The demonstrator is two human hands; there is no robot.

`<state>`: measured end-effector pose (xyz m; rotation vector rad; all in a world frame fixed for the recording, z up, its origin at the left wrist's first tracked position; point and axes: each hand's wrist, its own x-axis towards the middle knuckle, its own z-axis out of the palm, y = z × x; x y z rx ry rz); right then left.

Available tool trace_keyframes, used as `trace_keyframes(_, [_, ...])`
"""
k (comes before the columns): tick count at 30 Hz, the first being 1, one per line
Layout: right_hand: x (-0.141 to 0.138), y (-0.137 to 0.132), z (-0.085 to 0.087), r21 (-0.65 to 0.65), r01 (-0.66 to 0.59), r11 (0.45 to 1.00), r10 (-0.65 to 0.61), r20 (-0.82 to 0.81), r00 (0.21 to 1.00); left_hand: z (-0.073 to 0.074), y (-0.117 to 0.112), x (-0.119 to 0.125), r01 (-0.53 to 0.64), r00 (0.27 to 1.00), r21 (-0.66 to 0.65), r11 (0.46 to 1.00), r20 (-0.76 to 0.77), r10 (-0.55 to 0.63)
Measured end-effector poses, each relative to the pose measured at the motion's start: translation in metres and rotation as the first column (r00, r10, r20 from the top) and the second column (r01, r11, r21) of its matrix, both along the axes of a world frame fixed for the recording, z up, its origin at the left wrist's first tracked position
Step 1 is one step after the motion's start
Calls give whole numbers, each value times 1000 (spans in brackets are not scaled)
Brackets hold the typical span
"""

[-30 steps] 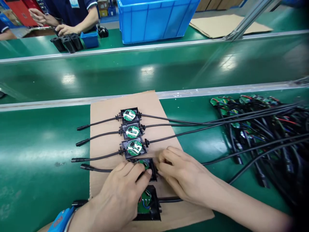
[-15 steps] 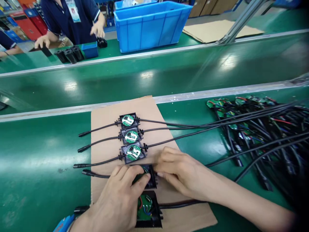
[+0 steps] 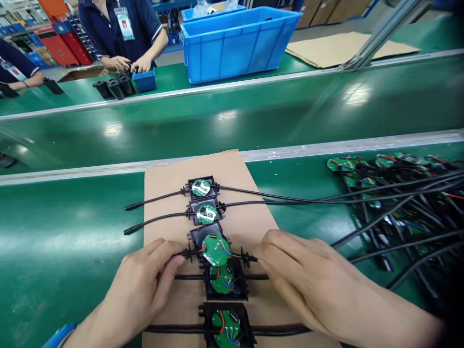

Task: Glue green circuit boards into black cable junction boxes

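My left hand [image 3: 145, 285] pinches a thin black cable just left of a round green circuit board [image 3: 215, 249]. On the board's other side, my right hand [image 3: 308, 285] pinches the same cable. The board hangs tilted over an open black housing [image 3: 203, 235], third in a row on a brown cardboard sheet [image 3: 166, 193]. Above it lie two housings [image 3: 201, 187] with boards seated in them. Below it are two more housings [image 3: 224, 282] with green boards and thicker cables.
A pile of cabled green boards [image 3: 398, 203] lies on the green bench at right. A conveyor belt [image 3: 217, 121] runs beyond the metal rail. Across it sit a blue crate [image 3: 235, 41], black parts [image 3: 116, 87] and a co-worker's hands [image 3: 130, 64].
Both hands left the fourth housing and took the cable either side of the third board. That board now sits raised out of its housing. The view shifted slightly.
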<state>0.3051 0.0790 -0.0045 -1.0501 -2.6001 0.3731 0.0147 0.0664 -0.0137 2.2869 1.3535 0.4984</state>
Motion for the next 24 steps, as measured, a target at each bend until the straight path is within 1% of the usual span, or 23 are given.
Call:
trace_keyframes(1, [-1, 0, 5, 18, -8, 1000, 8, 24, 1000, 1, 0, 2, 4, 1000, 7, 1000, -21, -4])
trace_keyframes(3, [-7, 3, 9, 53, -15, 998, 12, 65, 998, -1, 3, 6, 10, 997, 37, 999, -75, -7])
trace_keyframes(7, [-22, 14, 3, 66, -38, 997, 27, 163, 986, -12, 10, 14, 3, 987, 107, 994, -163, 14])
trace_keyframes(9, [-28, 16, 1, 19, -41, 999, 36, 217, 976, -17, 11, 15, -7, 983, 127, 992, -179, 30])
trace_keyframes(11, [-33, 16, 2, -65, -30, 997, 46, 264, 963, -20, 11, 16, -8, 984, 134, 991, -178, 32])
trace_keyframes(14, [-39, 17, 5, -165, 4, 986, 49, 312, 949, -23, 10, 14, -12, 988, 111, 994, -152, 29])
trace_keyframes(18, [-43, 22, 2, -190, -35, 981, 93, 307, 947, -22, 13, 14, -27, 993, 35, 999, -112, 31])
trace_keyframes(20, [-45, 24, 0, -202, -48, 978, 107, 293, 950, -21, 15, 14, -24, 996, 19, 1000, -83, 26])
trace_keyframes(22, [-48, 25, -2, -212, -45, 976, 104, 278, 955, -20, 16, 14, -17, 998, 29, 999, -66, 19])
trace_keyframes(24, [-52, 26, -1, -214, -34, 976, 94, 273, 957, -21, 16, 15, -3, 996, 75, 997, -92, 10])
